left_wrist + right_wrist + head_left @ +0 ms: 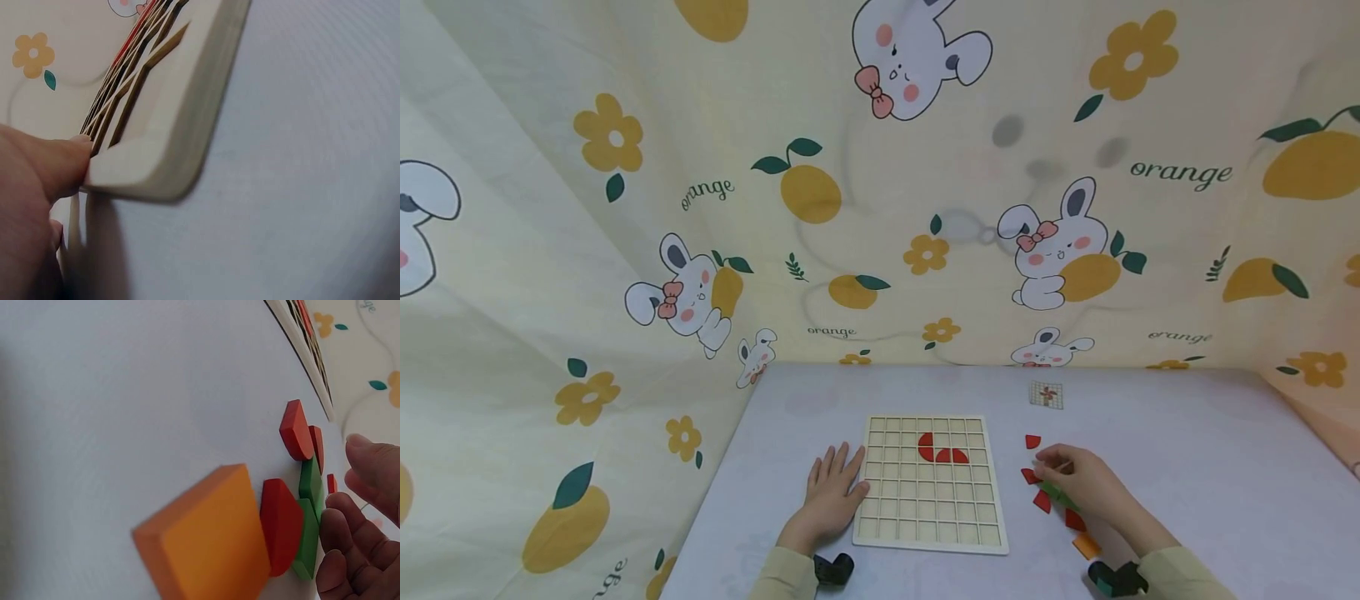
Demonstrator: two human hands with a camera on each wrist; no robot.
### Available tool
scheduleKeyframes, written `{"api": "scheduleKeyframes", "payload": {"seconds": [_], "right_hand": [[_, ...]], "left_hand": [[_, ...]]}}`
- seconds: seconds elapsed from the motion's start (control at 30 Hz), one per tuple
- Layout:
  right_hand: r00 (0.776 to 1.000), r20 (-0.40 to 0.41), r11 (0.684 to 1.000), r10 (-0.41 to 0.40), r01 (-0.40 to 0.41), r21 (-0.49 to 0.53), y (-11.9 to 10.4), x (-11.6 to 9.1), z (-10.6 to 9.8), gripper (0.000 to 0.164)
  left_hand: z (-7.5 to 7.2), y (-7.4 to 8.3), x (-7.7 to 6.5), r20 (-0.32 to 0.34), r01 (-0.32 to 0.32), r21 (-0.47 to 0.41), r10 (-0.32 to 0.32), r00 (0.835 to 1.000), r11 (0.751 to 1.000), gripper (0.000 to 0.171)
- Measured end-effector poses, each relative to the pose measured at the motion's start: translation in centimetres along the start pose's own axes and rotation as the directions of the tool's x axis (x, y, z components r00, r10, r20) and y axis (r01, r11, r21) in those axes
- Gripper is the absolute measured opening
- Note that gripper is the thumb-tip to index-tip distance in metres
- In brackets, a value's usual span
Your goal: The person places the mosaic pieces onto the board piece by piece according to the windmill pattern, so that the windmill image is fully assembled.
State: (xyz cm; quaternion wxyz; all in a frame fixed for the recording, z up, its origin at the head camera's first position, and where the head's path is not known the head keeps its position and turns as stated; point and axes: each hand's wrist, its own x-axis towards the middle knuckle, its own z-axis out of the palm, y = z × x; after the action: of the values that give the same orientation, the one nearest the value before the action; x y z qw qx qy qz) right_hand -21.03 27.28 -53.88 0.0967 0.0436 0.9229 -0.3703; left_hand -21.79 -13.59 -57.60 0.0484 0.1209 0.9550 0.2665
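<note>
A pale gridded board (895, 508) lies on the table, with several red quarter-round pieces (927, 453) in cells of its upper half. My left hand (827, 504) rests at the board's left edge, fingers spread. Its thumb (65, 164) touches the rim in the left wrist view. To the right of the board, my right hand (1086, 483) hovers over a line of loose pieces, fingers loosely bent. No piece shows between its thumb and fingertips. Green pieces (306, 540) lie close beside the fingers, among red pieces (281, 525). Nearest the right wrist is an orange square block (212, 544).
A small pattern card (1047, 395) with a red figure on a grid lies behind the pieces. One red piece (1033, 441) sits apart, beyond the right fingertips. A cloth printed with rabbits and oranges hangs behind and left of the table (820, 396).
</note>
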Motion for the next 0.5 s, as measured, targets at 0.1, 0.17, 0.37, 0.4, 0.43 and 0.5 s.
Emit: {"api": "scheduleKeyframes", "payload": {"seconds": [0.1,0.17,0.37,0.4,0.43,0.5], "right_hand": [[1.0,0.008,1.0,0.003,-0.003,0.011,0.17,0.01,0.17,0.042],[1.0,0.01,1.0,-0.001,0.001,0.016,0.22,0.01,0.28,0.042],[1.0,0.009,1.0,0.008,-0.008,0.027,0.06,-0.14,0.55,0.04],[1.0,0.01,1.0,0.012,-0.012,0.026,0.03,-0.16,0.59,0.039],[1.0,0.01,1.0,0.013,-0.013,0.022,0.04,-0.16,0.64,0.039],[1.0,0.01,1.0,0.014,-0.014,0.013,0.01,-0.18,0.71,0.039]], "left_hand": [[0.04,0.05,-0.04,-0.005,0.007,-0.002,-0.007,1.0,1.0,0.058],[-0.15,0.2,-0.13,-0.006,-0.003,-0.014,0.003,1.0,1.0,0.058],[-0.73,0.6,-0.35,0.006,-0.013,-0.013,0.013,1.0,1.0,0.057],[-0.76,0.62,-0.35,0.009,-0.009,-0.01,0.01,1.0,1.0,0.057],[-0.8,0.64,-0.36,0.014,-0.006,-0.008,0.006,1.0,1.0,0.057],[-0.76,0.59,-0.34,0.022,-0.001,-0.002,0.001,1.0,1.0,0.057]]}}
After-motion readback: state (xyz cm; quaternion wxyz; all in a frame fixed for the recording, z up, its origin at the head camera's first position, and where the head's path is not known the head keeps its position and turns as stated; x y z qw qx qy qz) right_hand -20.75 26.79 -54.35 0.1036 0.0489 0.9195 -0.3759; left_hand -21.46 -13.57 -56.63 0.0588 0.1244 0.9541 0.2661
